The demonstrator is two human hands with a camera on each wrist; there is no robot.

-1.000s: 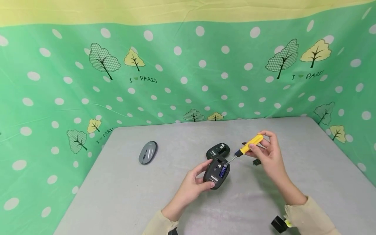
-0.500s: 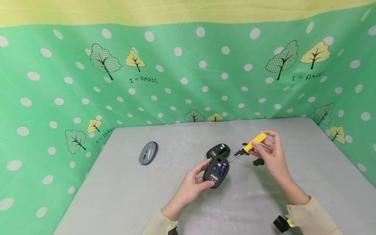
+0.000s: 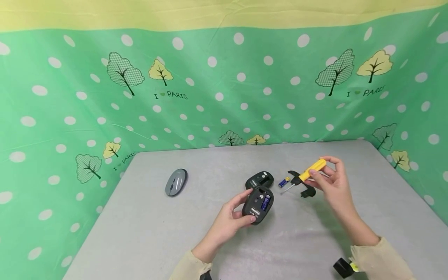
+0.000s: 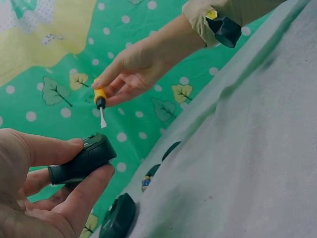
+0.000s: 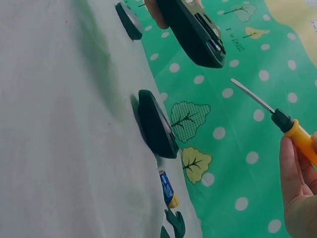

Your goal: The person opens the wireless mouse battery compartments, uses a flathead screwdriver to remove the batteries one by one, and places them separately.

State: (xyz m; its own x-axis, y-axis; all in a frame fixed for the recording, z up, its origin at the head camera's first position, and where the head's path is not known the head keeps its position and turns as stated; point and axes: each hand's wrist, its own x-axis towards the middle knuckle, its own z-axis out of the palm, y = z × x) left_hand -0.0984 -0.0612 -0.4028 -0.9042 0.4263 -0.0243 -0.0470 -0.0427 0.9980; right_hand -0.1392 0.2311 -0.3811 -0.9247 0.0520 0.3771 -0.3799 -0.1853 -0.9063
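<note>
My left hand [image 3: 229, 219] holds a black computer mouse [image 3: 252, 208] above the table, its underside turned up. A blue battery [image 3: 265, 202] lies in the mouse's uncovered slot. In my right hand [image 3: 332, 184] is a screwdriver with a yellow handle [image 3: 315, 168], gripped between thumb and fingers. The screwdriver's metal tip stands apart from the mouse, to its right; the right wrist view shows a gap between the screwdriver [image 5: 282, 120] and the mouse [image 5: 195, 37]. Behind the held mouse, a second black mouse [image 3: 259, 179] rests upside down on the table.
A loose blue and yellow battery [image 3: 284, 182] lies right of the second mouse. Near it are small black covers [image 3: 308, 191], partly behind the screwdriver. A grey mouse [image 3: 176, 182] sits on the table's left side. A green patterned cloth [image 3: 210, 85] hangs behind the grey table [image 3: 140, 233].
The right hand has drawn the screwdriver away from the mouse, to the right, uncovering the loose battery from view. The left hand and its mouse have stayed almost still.
</note>
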